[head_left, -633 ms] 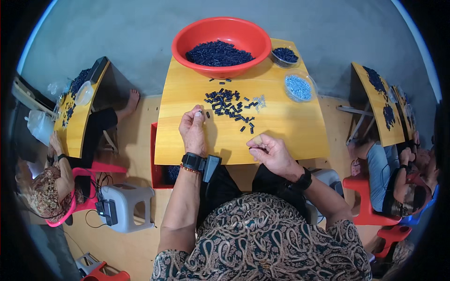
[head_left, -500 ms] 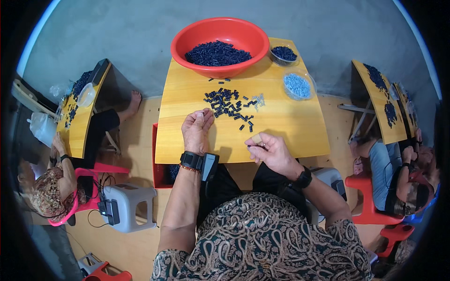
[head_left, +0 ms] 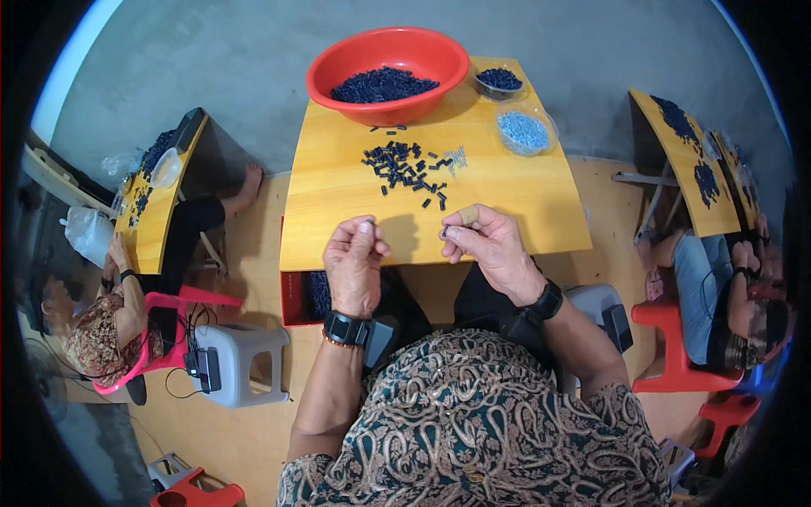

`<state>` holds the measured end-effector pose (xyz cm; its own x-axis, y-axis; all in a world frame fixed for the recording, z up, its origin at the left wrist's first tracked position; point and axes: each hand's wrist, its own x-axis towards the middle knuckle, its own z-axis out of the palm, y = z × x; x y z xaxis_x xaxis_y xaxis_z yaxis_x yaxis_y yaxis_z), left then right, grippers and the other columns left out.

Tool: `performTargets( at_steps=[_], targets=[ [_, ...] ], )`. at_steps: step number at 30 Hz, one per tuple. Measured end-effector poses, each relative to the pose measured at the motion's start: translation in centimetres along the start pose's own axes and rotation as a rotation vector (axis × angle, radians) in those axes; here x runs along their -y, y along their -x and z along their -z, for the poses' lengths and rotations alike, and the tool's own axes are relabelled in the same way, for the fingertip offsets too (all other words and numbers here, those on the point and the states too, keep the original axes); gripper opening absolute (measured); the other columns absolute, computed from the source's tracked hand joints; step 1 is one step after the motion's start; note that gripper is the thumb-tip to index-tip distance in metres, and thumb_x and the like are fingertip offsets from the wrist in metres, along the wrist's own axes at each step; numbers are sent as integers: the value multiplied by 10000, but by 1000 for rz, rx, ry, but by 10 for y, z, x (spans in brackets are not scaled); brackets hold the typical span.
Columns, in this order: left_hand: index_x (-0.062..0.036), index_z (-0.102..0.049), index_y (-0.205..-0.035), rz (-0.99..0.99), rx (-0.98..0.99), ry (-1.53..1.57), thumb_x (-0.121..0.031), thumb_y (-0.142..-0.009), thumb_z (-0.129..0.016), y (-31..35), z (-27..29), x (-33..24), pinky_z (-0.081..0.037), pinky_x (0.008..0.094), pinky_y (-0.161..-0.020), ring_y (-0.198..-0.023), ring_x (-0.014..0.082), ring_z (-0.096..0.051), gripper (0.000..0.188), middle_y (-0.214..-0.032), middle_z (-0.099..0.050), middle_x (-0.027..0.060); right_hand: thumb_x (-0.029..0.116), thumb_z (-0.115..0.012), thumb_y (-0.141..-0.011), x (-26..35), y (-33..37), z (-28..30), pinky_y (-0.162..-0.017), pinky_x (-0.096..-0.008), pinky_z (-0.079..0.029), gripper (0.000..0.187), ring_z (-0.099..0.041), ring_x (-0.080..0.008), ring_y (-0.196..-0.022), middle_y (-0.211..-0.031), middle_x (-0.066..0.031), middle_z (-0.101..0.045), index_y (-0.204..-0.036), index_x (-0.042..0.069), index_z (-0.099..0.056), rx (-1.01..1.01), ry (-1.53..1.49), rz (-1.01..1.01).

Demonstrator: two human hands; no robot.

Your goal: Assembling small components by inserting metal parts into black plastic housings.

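Note:
Near the table's front edge, my left hand (head_left: 353, 262) is closed in a pinch, with a tiny dark piece (head_left: 369, 220) showing at the tips of thumb and forefinger. To its right, my right hand (head_left: 494, 249) also pinches a small dark piece (head_left: 444, 231), mostly covered by the fingers. A gap separates the two hands. Just beyond them a loose pile of short black tube-like pieces (head_left: 397, 165) lies on the yellow table (head_left: 524, 203). Beside that pile is a small cluster of thin pale grey pieces (head_left: 455, 160).
At the table's back stands a red basin (head_left: 384, 110) full of dark pieces. Clear tubs of dark pieces (head_left: 499, 79) and light blue pieces (head_left: 522, 131) sit back right. A red box (head_left: 296, 296) is below the left edge. Other people work at tables on both sides.
My left hand has drawn back from the pile toward the front edge, now pinching a tiny piece. My right hand stays pinched in nearly the same place. The view has shifted slightly.

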<state>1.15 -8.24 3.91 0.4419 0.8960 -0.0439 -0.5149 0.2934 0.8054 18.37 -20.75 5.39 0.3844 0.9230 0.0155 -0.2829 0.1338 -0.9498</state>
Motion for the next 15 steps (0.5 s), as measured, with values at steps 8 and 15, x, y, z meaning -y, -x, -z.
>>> performTargets(
  at_steps=[8,15],
  targets=[
    [-14,-611,-1064,214,284,142,-118,-946,-597,49,-16,5,-548,307,-694,-733,150,-628,158,-890,-651,83,53,-641,-909,1,16,-15,-639,-216,-539,164,-641,-98,-707,-857,-72,-683,-1053,-27,-645,90,26,95],
    [-19,-616,-1049,229,329,156,-114,-936,-613,54,-15,8,-550,302,-696,-741,150,-640,147,-902,-665,89,46,-630,-916,6,24,-19,-675,-207,-535,160,-646,-99,-734,-857,-78,-687,-1051,-38,-639,86,4,81]
  ],
)
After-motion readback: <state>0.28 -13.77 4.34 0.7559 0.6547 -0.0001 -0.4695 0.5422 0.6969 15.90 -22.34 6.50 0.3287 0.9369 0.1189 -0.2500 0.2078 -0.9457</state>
